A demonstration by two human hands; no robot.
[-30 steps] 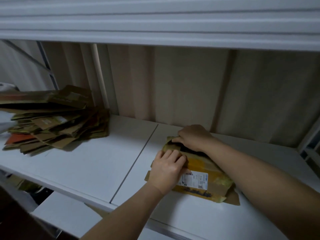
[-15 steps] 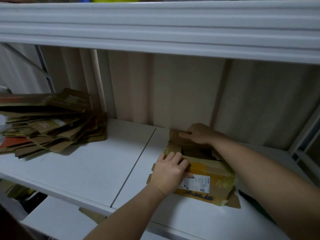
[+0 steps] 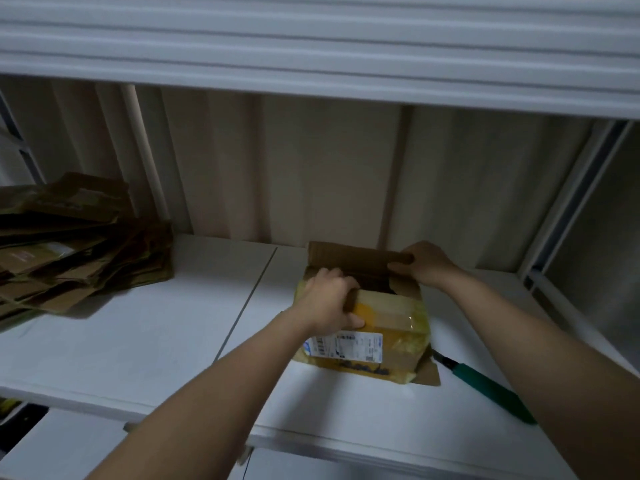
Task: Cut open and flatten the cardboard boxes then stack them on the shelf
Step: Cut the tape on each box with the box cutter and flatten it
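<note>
A small cardboard box wrapped in yellowish tape, with a white shipping label on its front, sits on the white shelf. Its far flap stands lifted and the top is open. My left hand grips the near top edge of the box, fingers curled into the opening. My right hand pinches the right end of the raised flap. A green-handled cutter lies on the shelf just right of the box, partly hidden by my right forearm.
A pile of flattened cardboard lies at the shelf's left end. Another shelf board hangs low overhead. A beige curtain closes the back, and a white upright post stands at the right.
The box's far flap has been pulled up and back by my right hand, opening the top. My left hand moved from pressing on the box to gripping its near edge.
</note>
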